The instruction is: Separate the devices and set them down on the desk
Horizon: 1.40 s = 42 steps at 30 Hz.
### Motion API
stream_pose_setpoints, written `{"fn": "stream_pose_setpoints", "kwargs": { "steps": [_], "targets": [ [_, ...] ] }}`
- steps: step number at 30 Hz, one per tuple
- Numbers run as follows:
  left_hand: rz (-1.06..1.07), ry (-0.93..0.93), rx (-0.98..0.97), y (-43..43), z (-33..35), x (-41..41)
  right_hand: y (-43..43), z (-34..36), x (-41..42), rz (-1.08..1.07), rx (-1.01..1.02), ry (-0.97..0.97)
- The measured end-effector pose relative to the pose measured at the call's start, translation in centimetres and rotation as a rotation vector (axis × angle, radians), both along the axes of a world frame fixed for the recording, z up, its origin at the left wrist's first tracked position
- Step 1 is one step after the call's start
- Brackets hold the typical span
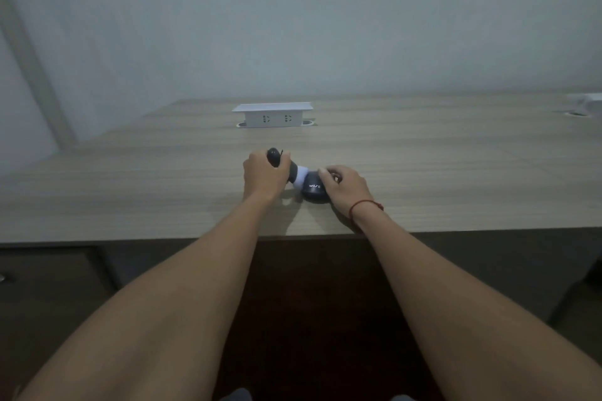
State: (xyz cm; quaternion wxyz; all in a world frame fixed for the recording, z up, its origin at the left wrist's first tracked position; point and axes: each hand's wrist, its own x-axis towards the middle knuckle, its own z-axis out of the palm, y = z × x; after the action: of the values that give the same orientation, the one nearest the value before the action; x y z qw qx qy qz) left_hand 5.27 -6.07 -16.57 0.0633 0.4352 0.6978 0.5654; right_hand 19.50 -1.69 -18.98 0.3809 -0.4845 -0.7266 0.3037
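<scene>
Wooden desk [423, 172], both hands clasping a dark handled device [311, 187] near its front edge.

A: Room around my hands?

B: Left hand [265, 177] and right hand [345, 187] sit close together on the dark device [312, 190], near the front edge of the desk [130, 179]. Bare wood lies open to either side and in front of them.

A: Anything in the way?

B: White socket box [273, 114] stands straight ahead, well apart. Another white fitting [584, 101] sits at the far right corner. Wall [293, 16] closes off the back.
</scene>
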Motion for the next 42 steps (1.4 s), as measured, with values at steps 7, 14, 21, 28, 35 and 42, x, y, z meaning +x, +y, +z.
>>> {"fn": "stream_pose_setpoints", "kwargs": {
  "steps": [7, 14, 21, 28, 35, 42],
  "targets": [
    [-0.001, -0.063, -0.021, 1.4, -0.3, 0.6, -0.2, -0.2, -0.2, -0.006, -0.038, -0.015],
    [0.173, 0.101, -0.201, 0.2, -1.8, -1.3, -0.3, -0.2, -0.2, -0.022, -0.067, -0.051],
    [0.224, 0.224, -0.358, -1.6, -1.5, -2.0, -0.1, 0.3, -0.8, -0.105, -0.186, 0.209],
    [-0.243, 0.451, -0.290, -2.4, -2.4, -2.2, -0.8, -0.3, -1.2, 0.047, 0.085, -0.123],
    [-0.053, 0.433, -0.339, 0.5, -2.6, -1.6, 1.5, 0.3, 0.2, 0.011, 0.119, -0.159],
    [0.095, 0.355, -0.356, 4.4, -2.5, -0.6, 5.3, 0.3, -1.0, -0.003, 0.094, -0.131]
  ]
}}
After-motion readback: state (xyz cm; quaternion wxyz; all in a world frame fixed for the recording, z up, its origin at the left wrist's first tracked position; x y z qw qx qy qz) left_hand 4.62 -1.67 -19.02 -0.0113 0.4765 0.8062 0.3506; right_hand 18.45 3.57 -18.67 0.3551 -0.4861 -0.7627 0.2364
